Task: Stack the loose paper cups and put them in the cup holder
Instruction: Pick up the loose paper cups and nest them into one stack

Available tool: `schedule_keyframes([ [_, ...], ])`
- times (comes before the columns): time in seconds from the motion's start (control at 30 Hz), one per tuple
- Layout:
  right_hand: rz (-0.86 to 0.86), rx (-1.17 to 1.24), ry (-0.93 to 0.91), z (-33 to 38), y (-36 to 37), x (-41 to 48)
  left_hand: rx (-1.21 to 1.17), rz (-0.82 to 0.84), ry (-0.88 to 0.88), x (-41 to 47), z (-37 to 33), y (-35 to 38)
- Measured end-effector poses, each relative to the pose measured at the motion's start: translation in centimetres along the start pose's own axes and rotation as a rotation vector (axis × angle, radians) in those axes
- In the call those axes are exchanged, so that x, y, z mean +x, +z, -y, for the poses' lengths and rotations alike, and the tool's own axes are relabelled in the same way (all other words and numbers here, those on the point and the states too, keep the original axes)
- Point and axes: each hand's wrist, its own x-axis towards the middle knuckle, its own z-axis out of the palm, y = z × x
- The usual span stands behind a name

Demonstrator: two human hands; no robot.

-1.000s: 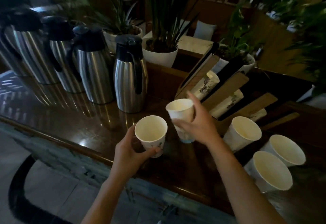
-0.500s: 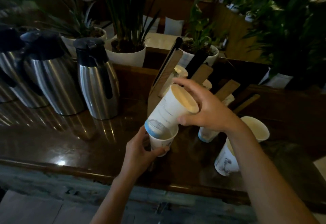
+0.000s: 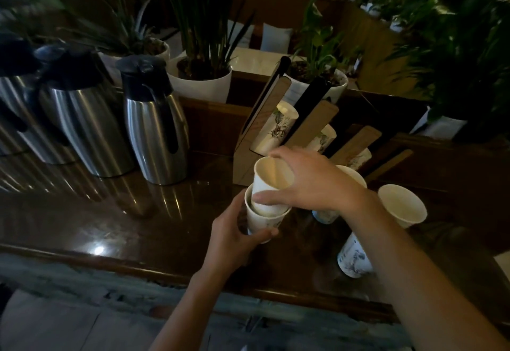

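Observation:
My left hand grips a white paper cup above the dark wooden counter. My right hand holds a second white cup upright, its base pushed partway into the first one. Three loose cups stand to the right: one open toward me, one half hidden by my right forearm, one mostly hidden behind my right hand. Just behind the hands stands the slanted wooden cup holder with stacks of printed cups in its slots.
Steel thermos jugs line the counter at the left. White pots with plants stand behind the counter's raised back edge. The counter's front edge runs below my hands.
The right-hand cup, tilted above the left-hand cup before, now stands upright and is nested partway inside it. The view has shifted slightly right.

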Motion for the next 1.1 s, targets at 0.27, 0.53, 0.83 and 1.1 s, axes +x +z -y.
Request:
schedule_keyframes([
  [0.27, -0.136, -0.441, 0.077, 2.5, 4.1, 0.1, 0.008, 0.006, -0.013, -0.1, -0.7, 0.5],
  [0.53, -0.082, 0.009, 0.164, -4.5, -3.5, -0.2, 0.001, 0.008, -0.025, -0.1, -1.0, 0.8],
  [0.83, 0.139, -0.113, 0.244, -10.0, -2.7, -1.0, -0.065, 0.091, -0.067, 0.8, -0.2, 4.0],
  [1.1, -0.204, -0.016, 0.226, -8.6, -6.5, -3.7, -0.049, 0.083, -0.049, 1.6, 0.3, 4.7],
])
